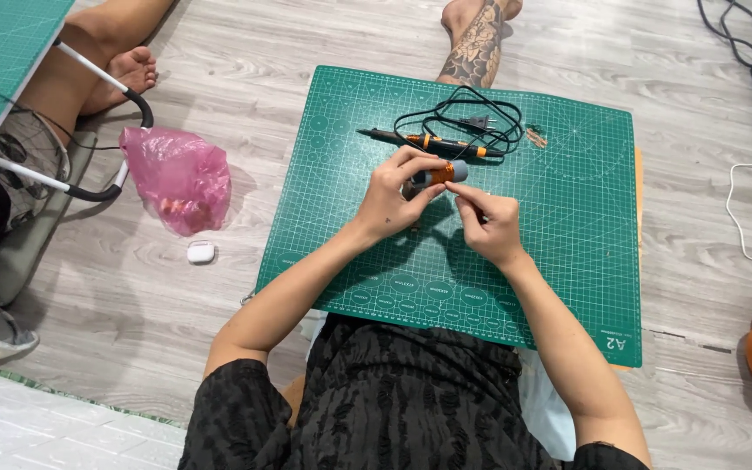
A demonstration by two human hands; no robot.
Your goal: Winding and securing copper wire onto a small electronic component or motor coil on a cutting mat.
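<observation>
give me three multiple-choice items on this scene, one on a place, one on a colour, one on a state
1. Where does the soldering iron lie?
A. on the mat
B. on the bare floor
C. in the bag

2. What colour is the bag?
A. blue
B. pink
C. black

3. What is the left hand doing?
A. resting flat
B. holding a spool
C. holding the iron

Answers: 1 A, the iron and its cord rest on the green mat; 2 B, the bag is translucent pink; 3 B, its fingers grip the copper-wound spool, and the right hand pinches beside it.

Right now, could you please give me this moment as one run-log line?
left hand: holds spool | right hand: pinches wire at spool | mat: soldering iron behind hands
</observation>
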